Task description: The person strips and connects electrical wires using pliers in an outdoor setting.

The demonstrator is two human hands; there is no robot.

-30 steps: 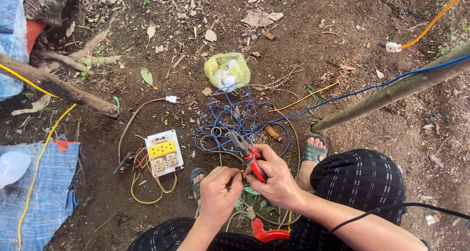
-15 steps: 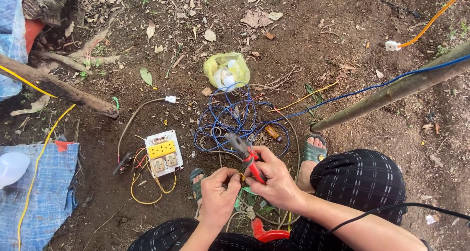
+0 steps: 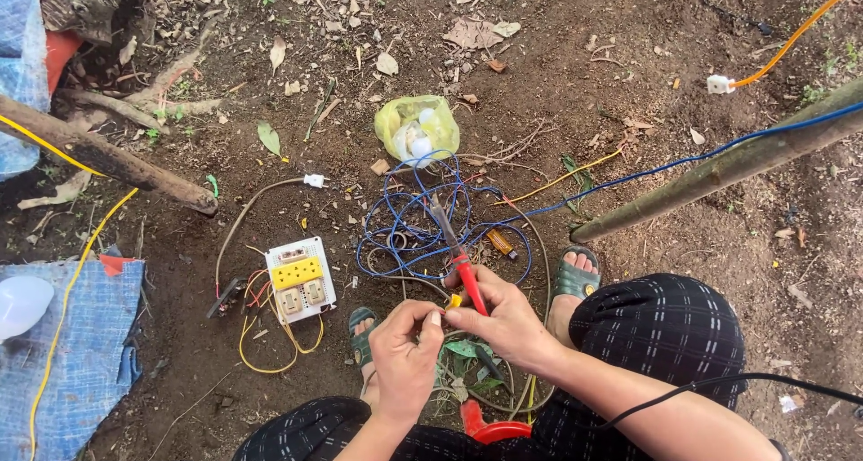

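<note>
Head view: my right hand (image 3: pixel 508 322) has fingers wrapped round the red pliers (image 3: pixel 458 259), my left hand (image 3: pixel 404 353) pinches a yellow wire (image 3: pixel 455 301) just beside the handles above the blue coil (image 3: pixel 422 218), so I judge stripping is underway; next calls for steady grip.
</note>
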